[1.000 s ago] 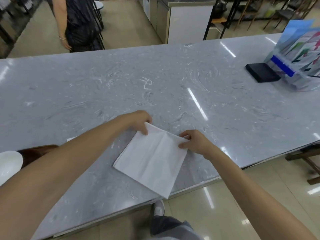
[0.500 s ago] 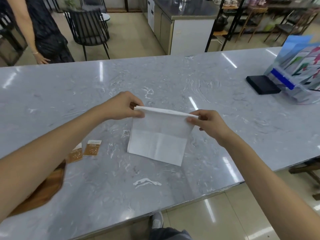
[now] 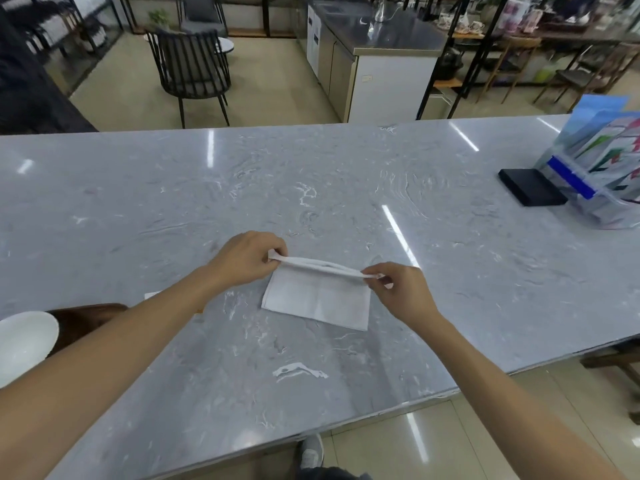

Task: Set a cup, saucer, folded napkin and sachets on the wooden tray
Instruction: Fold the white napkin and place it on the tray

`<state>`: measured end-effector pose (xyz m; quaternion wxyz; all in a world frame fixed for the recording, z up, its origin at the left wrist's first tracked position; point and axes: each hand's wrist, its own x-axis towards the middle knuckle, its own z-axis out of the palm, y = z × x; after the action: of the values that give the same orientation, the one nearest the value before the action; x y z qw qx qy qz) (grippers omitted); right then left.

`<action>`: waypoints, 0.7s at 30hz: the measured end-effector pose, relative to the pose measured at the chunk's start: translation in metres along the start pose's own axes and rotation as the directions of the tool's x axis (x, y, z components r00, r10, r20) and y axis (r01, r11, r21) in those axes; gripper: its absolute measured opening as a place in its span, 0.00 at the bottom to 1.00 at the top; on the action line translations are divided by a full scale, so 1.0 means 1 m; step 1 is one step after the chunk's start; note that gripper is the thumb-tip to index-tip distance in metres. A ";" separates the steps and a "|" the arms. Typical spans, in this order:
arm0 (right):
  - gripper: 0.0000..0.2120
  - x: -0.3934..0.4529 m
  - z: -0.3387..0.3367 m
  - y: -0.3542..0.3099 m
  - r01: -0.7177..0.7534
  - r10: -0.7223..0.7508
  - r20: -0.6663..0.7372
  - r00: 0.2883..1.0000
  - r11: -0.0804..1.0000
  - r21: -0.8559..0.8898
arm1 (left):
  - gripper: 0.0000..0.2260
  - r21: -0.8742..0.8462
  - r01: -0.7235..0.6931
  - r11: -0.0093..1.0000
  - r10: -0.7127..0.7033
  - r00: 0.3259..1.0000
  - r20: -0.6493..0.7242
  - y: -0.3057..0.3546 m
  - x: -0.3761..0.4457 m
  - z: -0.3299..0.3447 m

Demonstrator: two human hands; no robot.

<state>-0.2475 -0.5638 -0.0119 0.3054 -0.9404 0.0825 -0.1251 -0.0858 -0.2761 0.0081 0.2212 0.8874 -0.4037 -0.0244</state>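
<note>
White paper napkin (image 3: pixel 317 299) lies on the marble counter (image 3: pixel 346 188), its raised far edge running left to right between our left hand (image 3: pixel 247 259) and right hand (image 3: pixel 398 289), both pinched on its corners, tray (image 3: pixel 83 317) far left.

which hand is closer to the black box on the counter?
Right. The right hand pinches the napkin's right end, on the side toward the black box at the far right. The left hand holds the napkin's left end, farther away.
</note>
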 end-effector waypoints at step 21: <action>0.12 -0.078 0.040 0.019 0.137 -0.129 0.064 0.990 0.981 -0.140 | 0.05 0.071 -0.162 0.984 0.169 0.981 -0.091 -0.012 -0.082 0.055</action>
<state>-0.3117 -0.5383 -0.0688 0.2298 -0.9664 0.0198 -0.1133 -0.1449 -0.2303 -0.0573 0.2138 0.8574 -0.4655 0.0500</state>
